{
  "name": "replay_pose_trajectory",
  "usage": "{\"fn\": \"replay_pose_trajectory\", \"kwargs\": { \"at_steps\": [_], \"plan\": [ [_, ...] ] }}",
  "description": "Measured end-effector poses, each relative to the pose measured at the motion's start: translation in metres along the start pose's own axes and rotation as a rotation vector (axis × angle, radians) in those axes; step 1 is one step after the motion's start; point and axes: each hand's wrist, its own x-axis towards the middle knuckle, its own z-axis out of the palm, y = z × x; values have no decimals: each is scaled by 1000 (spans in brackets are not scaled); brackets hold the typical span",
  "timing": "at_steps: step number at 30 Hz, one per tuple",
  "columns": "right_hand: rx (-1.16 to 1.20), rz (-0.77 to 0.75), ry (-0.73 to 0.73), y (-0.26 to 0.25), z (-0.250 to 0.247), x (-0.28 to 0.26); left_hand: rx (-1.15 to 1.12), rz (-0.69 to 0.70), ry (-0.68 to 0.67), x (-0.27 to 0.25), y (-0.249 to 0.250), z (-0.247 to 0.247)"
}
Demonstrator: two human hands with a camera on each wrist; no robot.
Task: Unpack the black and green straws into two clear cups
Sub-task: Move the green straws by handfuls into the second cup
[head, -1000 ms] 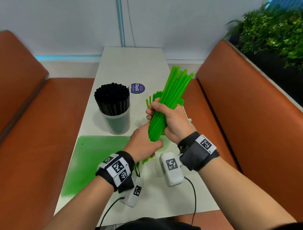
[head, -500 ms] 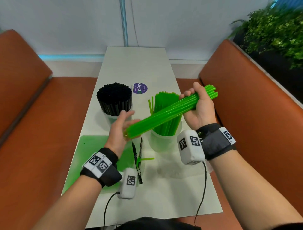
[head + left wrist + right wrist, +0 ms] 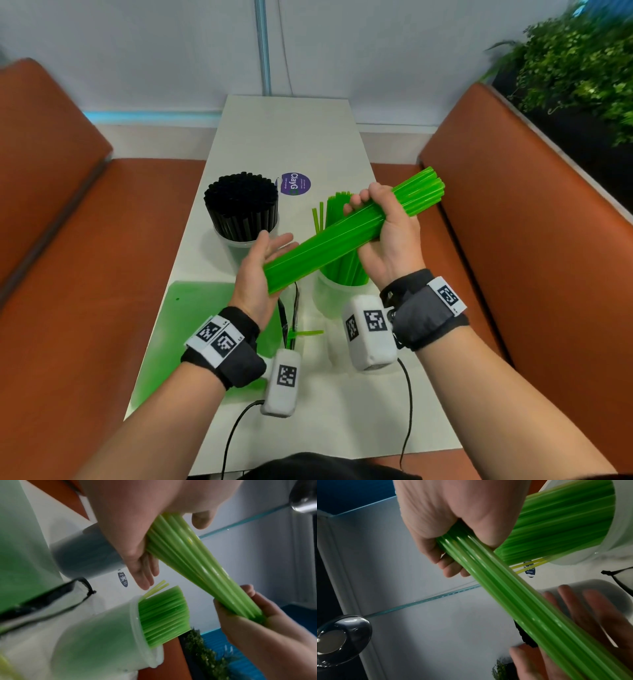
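Bundled bright green plastic straws (image 3: 346, 236) are gripped by the curled right hand (image 3: 387, 236) above the white table (image 3: 291, 137); their lower ends are met by the flat, open-fingered left hand (image 3: 260, 270), over the clear cup of green straws (image 3: 334, 294).

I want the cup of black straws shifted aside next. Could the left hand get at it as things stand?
Probably yes. The left hand is open, only its palm against the end of the green straw bundle, and the cup of black straws stands just beyond its fingers with nothing between.

Bare forearms wear black wrist straps (image 3: 236, 356) with square-coded white tags, white camera pods (image 3: 370, 334), apparently black-cabled.
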Motion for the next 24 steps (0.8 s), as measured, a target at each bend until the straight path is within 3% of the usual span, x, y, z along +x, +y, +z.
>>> {"fn": "replay_pose_trajectory", "kwargs": {
  "at_steps": [2, 6, 10, 18, 24],
  "plan": [
    [-32, -4, -6, -2, -1, 1, 184, 81, -36, 0, -2, -4],
    [-72, -17, -28, -4, -2, 2, 777, 336, -179, 4, -3, -9],
    [-120, -4, -82, -2, 4, -1, 1042, 330, -131, 10, -9, -5],
    [-136, 6, -64, -24, 0, 9, 1149, 334, -102, 15, -15, -4],
    [-172, -110, -6, -48, -4, 17, 1107, 289, -133, 17, -21, -5]
  ]
}}
